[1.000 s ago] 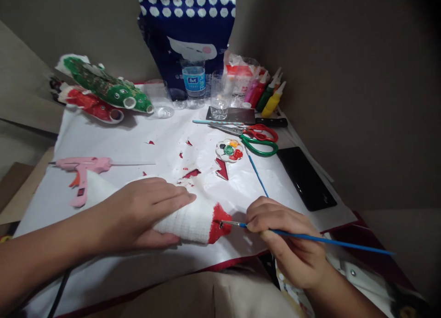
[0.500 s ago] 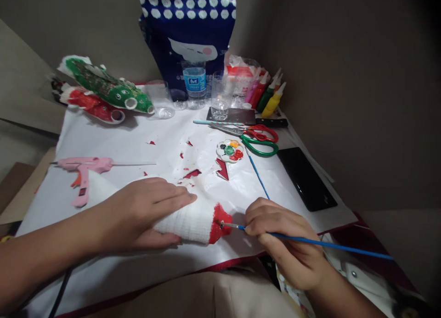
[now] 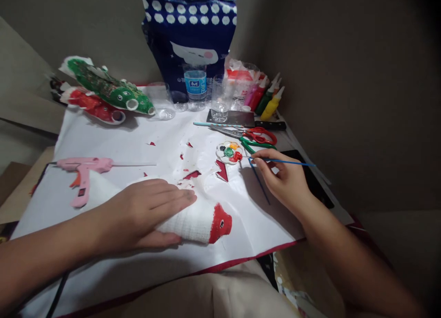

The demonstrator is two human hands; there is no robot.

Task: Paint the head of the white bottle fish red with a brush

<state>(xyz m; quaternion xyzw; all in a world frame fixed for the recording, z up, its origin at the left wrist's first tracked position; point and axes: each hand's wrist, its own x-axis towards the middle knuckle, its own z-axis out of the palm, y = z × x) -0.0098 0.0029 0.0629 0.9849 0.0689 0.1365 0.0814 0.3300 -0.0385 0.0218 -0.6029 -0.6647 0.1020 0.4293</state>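
Paint loading, judging by the head view, is the step in hand. The right grip (image 3: 285,178) is clamped on a slim blue-handled paintbrush (image 3: 292,162), pinching it close to the bristle end, handle pointing toward three o'clock. Its tip meets or nearly meets the glossy red paint (image 3: 237,157) at the four o'clock edge of a small white flower-shaped palette (image 3: 221,157); actual contact cannot be told. The left grip (image 3: 151,212) is clamped over a white, rough-textured, tapering body (image 3: 196,224), fingers together on the far side, thumb on the near side. That body lies on the white-covered tabletop (image 3: 120,143), its red-painted end (image 3: 215,231) facing three o'clock; the palette sits at twelve o'clock from that end.

A light load seems best, with any surplus wiped on the palette's edge, since a drip could smear the black-and-white eye (image 3: 222,224). Orange paint (image 3: 234,145) and green paint (image 3: 228,152) sit just beside the red, so drawing the tip out toward four o'clock should avoid mixing. The wrist should clear a second blue paintbrush (image 3: 261,182), slanting toward five o'clock from the palette. Gentle left pressure would likely prevent denting.
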